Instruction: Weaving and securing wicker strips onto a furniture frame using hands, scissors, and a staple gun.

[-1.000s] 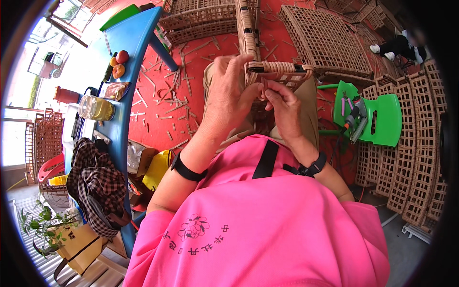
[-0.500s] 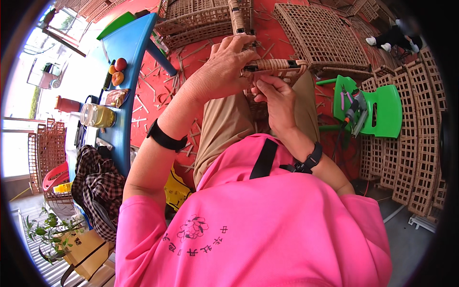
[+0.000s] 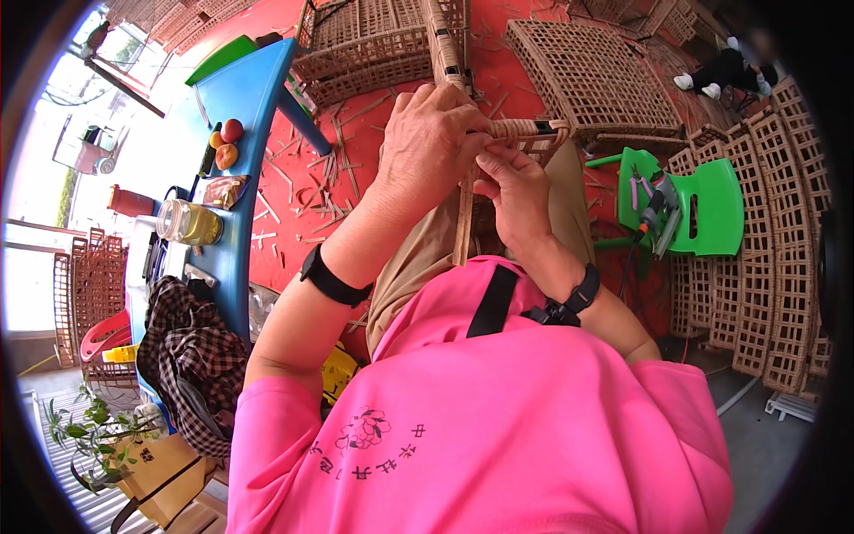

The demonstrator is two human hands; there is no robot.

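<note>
A frame bar (image 3: 523,129) wrapped in pale flat strips, dark where it is bare, lies in front of me. It meets a second wrapped bar (image 3: 441,40) running away from me. My left hand (image 3: 431,142) is closed over the corner where they join, fingers curled down. Just right of it and under the bar, my right hand (image 3: 518,191) is closed, thumb and forefinger pinched near the left fingertips. From between the hands a flat tan strip (image 3: 463,222) hangs towards my lap; its upper end is hidden by the fingers.
On the left, a blue table (image 3: 233,116) carries fruit, a glass jar (image 3: 191,222) and a checked cloth (image 3: 191,356). A green chair (image 3: 716,205) with pliers and a power tool stands right. Woven panels (image 3: 596,76) and loose strips cover the red floor; a person sits far right.
My left hand has moved slightly nearer to me and its fingers have curled more. The flat strip now hangs in plain sight below the hands. My right hand has stayed nearly in place.
</note>
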